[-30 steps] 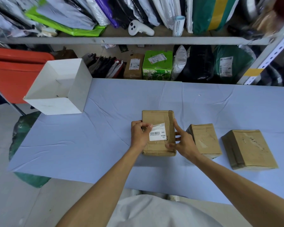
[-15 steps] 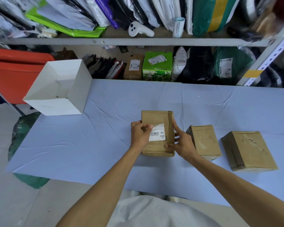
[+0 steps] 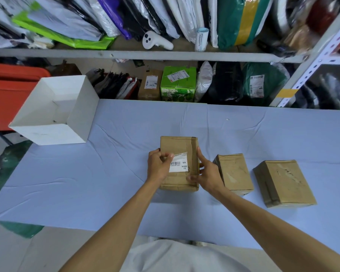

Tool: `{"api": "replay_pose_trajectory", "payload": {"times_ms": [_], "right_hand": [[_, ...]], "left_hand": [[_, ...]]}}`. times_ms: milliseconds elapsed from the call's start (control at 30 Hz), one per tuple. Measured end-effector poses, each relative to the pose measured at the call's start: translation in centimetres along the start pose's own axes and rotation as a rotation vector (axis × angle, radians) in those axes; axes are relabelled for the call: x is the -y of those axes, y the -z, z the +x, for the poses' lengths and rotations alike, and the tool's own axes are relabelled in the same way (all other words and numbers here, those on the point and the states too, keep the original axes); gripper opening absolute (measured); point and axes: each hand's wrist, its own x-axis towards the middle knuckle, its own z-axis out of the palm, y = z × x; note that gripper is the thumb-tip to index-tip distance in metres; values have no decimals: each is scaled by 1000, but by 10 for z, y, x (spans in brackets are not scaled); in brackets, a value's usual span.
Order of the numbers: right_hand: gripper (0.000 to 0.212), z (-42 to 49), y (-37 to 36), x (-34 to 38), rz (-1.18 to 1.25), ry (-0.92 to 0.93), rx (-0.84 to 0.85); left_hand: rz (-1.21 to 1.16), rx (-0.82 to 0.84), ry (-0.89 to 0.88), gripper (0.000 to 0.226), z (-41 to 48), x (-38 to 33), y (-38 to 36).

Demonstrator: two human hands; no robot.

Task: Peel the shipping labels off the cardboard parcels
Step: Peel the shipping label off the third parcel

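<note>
We read "MX" and "MXRC 03" on the white shipping label (image 3: 178, 164) of the centre cardboard parcel (image 3: 178, 146), its barcode digits too small for us, far shelf labels (image 3: 151, 82) illegible.

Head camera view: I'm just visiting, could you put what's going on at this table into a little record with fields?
Setting: table under a pale blue cloth, shelves of packages behind
Labelled parcel: cardboard, flat on the cloth before the person
Shipping label: white with barcode, upper left corner lifted
Left hand: pinches that lifted corner
Right hand: grips the parcel's right edge
Middle parcel: no label showing
Far-right parcel: no label showing
White box: open, at the table's far left
</note>
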Motion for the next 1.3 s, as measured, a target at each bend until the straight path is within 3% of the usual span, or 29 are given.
{"api": "replay_pose_trajectory", "payload": {"times_ms": [1067,1300], "right_hand": [[110,-2,8,10,12,21,38],[110,-3,9,11,39,6,43]], "left_hand": [[-58,23,35,21,11,8,-3],[-54,21,-29,11,9,4,5]]}}
